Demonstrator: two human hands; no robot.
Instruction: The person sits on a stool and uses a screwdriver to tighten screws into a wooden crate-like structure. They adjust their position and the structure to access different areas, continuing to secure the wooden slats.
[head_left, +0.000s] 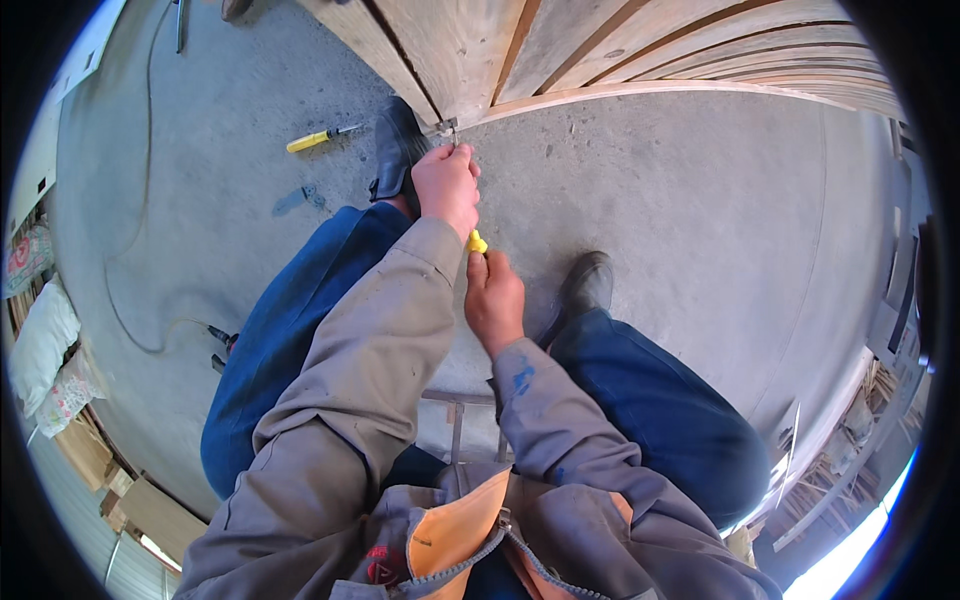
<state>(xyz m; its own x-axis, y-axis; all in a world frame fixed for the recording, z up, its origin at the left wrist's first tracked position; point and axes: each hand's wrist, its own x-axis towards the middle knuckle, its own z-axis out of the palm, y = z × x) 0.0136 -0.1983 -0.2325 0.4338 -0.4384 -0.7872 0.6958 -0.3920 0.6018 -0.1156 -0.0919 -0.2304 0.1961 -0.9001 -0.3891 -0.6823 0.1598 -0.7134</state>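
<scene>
My left hand (447, 187) reaches forward to the lower corner of a slatted wooden panel (560, 50), its fingers closed at a small metal fitting (443, 128) on that corner. Just behind it, my right hand (493, 298) grips a tool with a yellow handle (477, 242); only the handle's end shows between the two hands, and its tip is hidden under my left hand. I am crouched low over the concrete floor, with my blue-trousered knees either side of my arms and a dark boot (583, 285) beside my right hand.
A yellow-handled screwdriver (318, 138) and a small dark tool (295, 200) lie on the concrete floor (700, 220) to the left. A thin cable (130, 250) loops down the left. White sacks (40, 345) and boards stand at the left edge, stacked timber at the lower right.
</scene>
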